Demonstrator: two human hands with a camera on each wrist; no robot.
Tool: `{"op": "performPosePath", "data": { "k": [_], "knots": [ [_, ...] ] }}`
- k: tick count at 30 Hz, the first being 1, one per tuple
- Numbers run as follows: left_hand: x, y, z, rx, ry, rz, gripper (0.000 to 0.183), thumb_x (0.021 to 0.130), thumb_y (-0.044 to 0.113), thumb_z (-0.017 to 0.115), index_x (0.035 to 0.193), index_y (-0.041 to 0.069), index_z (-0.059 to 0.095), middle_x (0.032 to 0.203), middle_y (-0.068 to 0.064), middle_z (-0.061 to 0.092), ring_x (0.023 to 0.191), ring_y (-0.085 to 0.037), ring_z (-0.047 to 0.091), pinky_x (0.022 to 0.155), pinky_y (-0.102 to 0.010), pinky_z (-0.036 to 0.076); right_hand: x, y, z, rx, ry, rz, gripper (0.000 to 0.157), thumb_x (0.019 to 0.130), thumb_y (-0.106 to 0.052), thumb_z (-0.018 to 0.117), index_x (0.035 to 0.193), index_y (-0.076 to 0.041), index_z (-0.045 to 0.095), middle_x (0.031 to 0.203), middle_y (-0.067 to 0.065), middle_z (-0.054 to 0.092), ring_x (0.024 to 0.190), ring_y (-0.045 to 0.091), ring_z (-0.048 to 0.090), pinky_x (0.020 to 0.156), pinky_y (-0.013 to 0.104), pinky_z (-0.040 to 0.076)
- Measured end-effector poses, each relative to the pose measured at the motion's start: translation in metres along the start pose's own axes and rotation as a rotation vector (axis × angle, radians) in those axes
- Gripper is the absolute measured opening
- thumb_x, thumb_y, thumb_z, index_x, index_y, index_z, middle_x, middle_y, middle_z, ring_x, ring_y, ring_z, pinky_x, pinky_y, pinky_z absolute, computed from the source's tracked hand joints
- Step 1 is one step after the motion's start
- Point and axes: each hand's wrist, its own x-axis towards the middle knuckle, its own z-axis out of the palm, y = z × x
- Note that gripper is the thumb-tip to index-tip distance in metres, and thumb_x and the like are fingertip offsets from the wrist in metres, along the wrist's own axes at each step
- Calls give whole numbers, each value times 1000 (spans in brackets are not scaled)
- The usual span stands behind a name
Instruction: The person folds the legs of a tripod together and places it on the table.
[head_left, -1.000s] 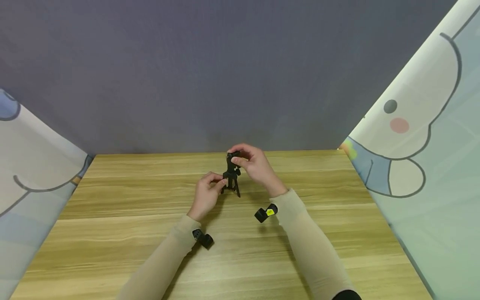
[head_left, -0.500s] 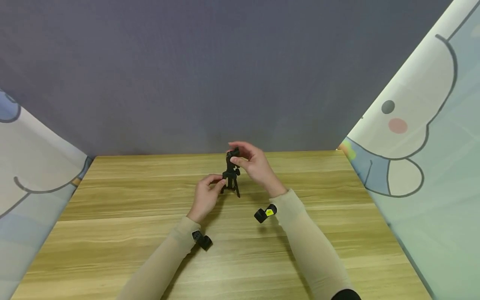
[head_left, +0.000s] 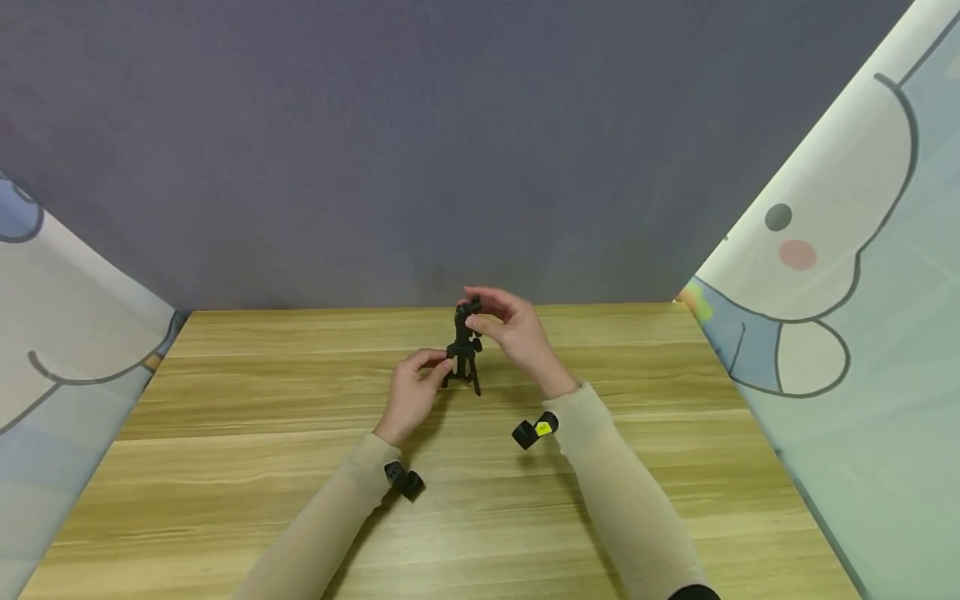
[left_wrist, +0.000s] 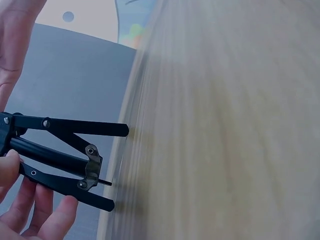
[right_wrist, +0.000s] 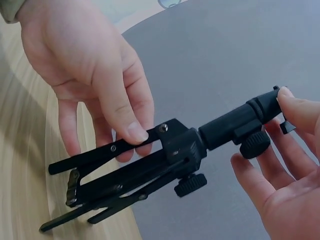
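A small black tripod (head_left: 462, 357) stands upright near the table's back edge with its legs spread. My left hand (head_left: 411, 390) pinches one of its legs between thumb and fingers, low on the left side. In the right wrist view, the left thumb presses along the top of that leg, close to the collar. My right hand (head_left: 519, 332) holds the tripod's head (right_wrist: 267, 105) at the top, thumb on the near side and fingers curved behind. Two knobs, one on the collar (right_wrist: 191, 185) and one on the upper column (right_wrist: 255, 144), show between the hands.
The wooden table (head_left: 262, 467) ends at a dark grey panel (head_left: 420, 167) just behind the tripod. Cartoon-printed sheets (head_left: 817, 250) flank the table on both sides. A small black camera sits on each wrist.
The tripod's top piece has tilted up and shows more above the right thumb, with the right fingers slightly raised. The left hand keeps its place on the leg.
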Motion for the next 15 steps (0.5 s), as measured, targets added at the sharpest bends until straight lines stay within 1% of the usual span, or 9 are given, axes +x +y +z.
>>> {"op": "performPosePath", "data": {
  "k": [4,6,10,15],
  "knots": [
    [0,-1,-1,1,8,6,12,95,14,70,103,8,76,103,-3,72,99,-20,65,73,-31,55,-5,2,-3,-32,42,32,44,91,-3,72,133,-6,63,121,12,68,112,23,63,92,38,53],
    [0,-1,-2,5,10,18,11,95,14,70,102,7,76,103,-3,72,98,-20,65,74,-32,55,-8,5,-5,-47,63,46,43,91,-4,73,132,-5,64,119,14,68,111,24,64,91,38,53],
    [0,-1,-1,3,17,40,10,94,10,71,101,5,76,101,-5,72,97,-21,66,77,-36,54,-16,13,-10,-45,103,75,38,90,0,72,128,1,65,118,21,68,110,27,64,92,35,53],
    [2,-1,0,-6,8,43,9,93,7,72,100,3,76,100,-7,72,96,-22,65,79,-39,52,-31,25,-18,-66,150,126,34,90,4,71,123,8,65,119,23,67,111,32,64,92,30,53]
  ]
}}
